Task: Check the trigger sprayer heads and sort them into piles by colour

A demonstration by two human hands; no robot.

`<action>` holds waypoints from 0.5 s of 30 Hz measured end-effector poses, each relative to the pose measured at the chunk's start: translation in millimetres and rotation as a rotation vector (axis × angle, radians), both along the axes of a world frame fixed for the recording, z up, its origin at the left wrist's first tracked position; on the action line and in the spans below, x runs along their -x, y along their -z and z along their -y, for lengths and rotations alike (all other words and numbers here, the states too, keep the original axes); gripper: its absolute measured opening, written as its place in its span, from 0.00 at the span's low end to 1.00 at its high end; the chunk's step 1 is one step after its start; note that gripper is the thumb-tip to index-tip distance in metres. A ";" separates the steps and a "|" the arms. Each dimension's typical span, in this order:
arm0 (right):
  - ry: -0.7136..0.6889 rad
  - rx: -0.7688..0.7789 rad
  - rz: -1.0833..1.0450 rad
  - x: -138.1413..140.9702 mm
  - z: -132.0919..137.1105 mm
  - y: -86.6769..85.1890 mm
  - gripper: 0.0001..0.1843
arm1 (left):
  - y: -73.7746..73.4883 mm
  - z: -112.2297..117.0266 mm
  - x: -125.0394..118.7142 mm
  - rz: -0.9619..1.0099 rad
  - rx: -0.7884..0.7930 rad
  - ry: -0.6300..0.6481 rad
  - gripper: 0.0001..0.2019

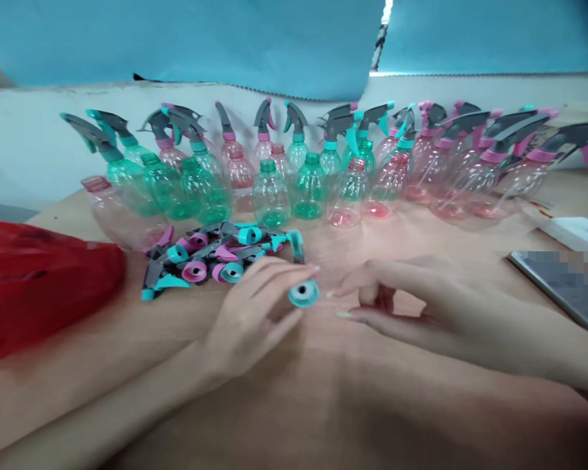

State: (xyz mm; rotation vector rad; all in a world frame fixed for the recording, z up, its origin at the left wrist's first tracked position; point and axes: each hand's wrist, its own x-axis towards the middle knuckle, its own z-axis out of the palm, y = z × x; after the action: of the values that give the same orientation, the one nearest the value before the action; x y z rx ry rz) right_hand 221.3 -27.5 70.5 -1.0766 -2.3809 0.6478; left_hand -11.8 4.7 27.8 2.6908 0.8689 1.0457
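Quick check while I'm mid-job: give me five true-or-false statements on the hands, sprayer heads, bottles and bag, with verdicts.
1. The left hand holds a sprayer head with a blue collar. True.
2. The right hand grips a pink bottle. False: no bottle is in it; its thumb and index fingertips are apart, beside the held sprayer head.
3. The pile of sprayer heads shows both pink and blue collars. True.
4. Every bottle has a sprayer fitted. False: several, like the clear green bottle in front, have bare necks.
5. The red bag is at the picture's left edge. True.
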 end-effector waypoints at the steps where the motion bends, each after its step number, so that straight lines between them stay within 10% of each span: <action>1: 0.001 -0.008 -0.007 1.8 -3.6 2.7 0.07 | -3.7 -3.2 8.0 0.014 -0.008 -0.083 0.16; 5: 0.004 -0.074 0.051 14.4 -18.3 8.2 0.10 | -7.2 -23.4 40.3 0.242 0.029 -0.392 0.15; 15: 0.014 -0.303 0.166 54.5 -64.7 26.5 0.13 | 14.1 -43.0 76.4 0.340 0.240 -0.559 0.18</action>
State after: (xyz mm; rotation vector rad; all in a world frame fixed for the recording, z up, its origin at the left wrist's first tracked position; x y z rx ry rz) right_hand 166.8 37.2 44.0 -1.0454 -2.5050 0.1880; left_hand -88.2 47.7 13.7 2.0284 1.5931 1.3382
